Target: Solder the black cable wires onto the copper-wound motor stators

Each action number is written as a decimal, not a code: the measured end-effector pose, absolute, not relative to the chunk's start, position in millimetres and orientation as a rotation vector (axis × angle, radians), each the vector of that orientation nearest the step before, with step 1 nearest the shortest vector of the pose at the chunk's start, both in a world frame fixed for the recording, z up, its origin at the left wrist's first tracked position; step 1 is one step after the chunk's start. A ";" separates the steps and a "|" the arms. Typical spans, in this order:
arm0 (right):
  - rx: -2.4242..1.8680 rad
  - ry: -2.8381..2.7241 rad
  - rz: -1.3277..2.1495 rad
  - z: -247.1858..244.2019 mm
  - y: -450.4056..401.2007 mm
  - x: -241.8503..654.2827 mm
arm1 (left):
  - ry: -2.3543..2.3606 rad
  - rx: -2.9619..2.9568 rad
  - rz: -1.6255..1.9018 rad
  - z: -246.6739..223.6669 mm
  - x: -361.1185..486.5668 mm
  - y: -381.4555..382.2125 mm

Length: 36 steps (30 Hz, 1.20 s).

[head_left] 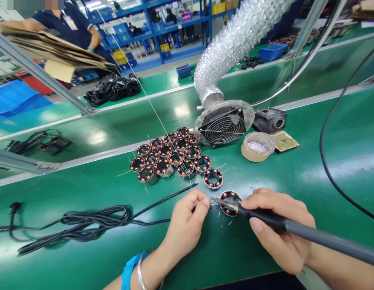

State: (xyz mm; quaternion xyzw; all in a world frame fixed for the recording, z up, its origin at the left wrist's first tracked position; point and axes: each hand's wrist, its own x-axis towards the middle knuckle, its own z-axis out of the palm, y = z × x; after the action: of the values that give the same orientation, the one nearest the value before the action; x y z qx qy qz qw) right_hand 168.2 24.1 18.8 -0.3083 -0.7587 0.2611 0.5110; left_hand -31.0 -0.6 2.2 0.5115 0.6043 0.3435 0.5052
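My right hand [280, 225] is wrapped round a soldering iron [265, 219], its tip pointing left over a copper-wound motor stator [225, 211]. Thin solder wire [156, 114] comes down from above into my left hand [190, 217], whose thumb and forefinger are pinched together on it. The iron's tip lies just right of those fingertips. What else the pinch may hold is too small to make out. Short wire ends lie round the stator. Behind it stands another stator [213, 179], in front of a cluster of several more [164, 167].
A fume extractor fan [225, 125] on a silver duct [211, 60] stands behind the stators. Beside it are a tub of silvery bits [258, 147], a sponge [285, 141] and an iron holder [270, 120]. A black cable [93, 221] lies left. Beyond, a person carries cardboard [54, 46].
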 end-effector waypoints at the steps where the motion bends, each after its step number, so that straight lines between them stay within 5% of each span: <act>1: -0.738 -1.837 0.608 18.2 23.7 168.1 | 1.458 1.234 0.829 2.2 -30.9 -0.6; 36: -0.632 -1.996 0.608 9.9 41.9 155.8 | 1.261 1.182 0.762 3.0 -39.0 0.4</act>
State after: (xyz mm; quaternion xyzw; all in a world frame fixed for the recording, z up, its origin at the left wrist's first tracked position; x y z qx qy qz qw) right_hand 155.8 41.9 9.9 -0.2571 -0.8118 0.2473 0.4623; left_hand -39.0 0.4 3.0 0.5070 0.5409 0.3267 0.5861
